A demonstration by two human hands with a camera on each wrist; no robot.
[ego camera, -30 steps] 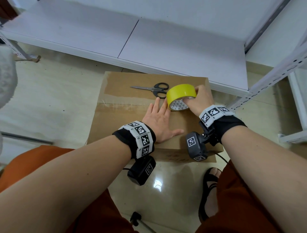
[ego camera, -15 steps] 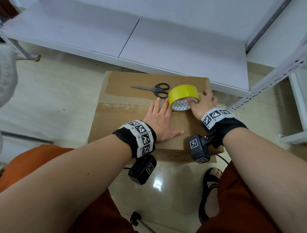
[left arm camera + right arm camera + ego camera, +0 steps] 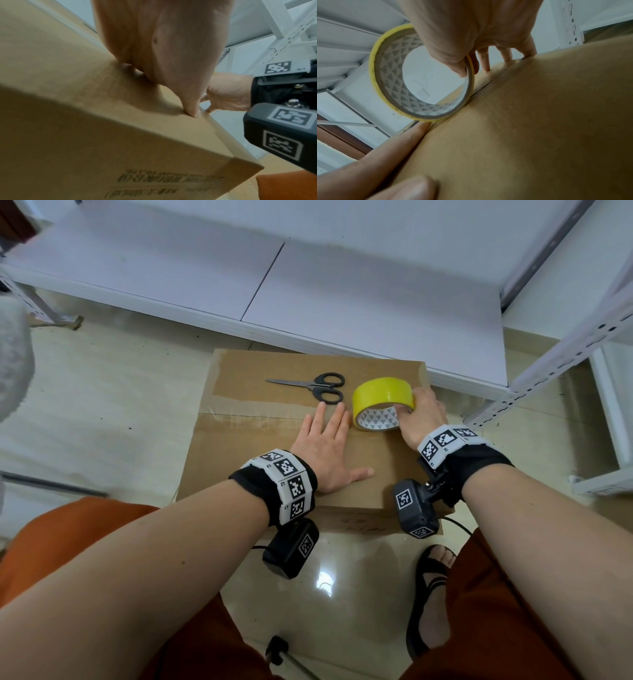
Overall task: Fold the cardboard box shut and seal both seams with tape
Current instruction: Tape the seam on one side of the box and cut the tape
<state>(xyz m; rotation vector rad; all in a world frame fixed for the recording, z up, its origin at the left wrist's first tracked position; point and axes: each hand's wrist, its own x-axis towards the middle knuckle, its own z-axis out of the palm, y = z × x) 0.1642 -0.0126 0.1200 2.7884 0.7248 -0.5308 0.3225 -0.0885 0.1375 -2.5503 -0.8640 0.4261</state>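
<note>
Cardboard box [image 3: 260, 460] on floor, flaps folded shut. Left hand [image 3: 325, 446] flat on top, fingers straight, grip released, beside the yellow tape roll [image 3: 380, 397]. Right hand [image 3: 423, 419] grasps the roll, standing on edge at the seam. Head view alone shows scissors [image 3: 315, 386] on the far flap. Right wrist view shows thumb [image 3: 457, 63] inside the core. Box side print in left wrist view unreadable.
</note>
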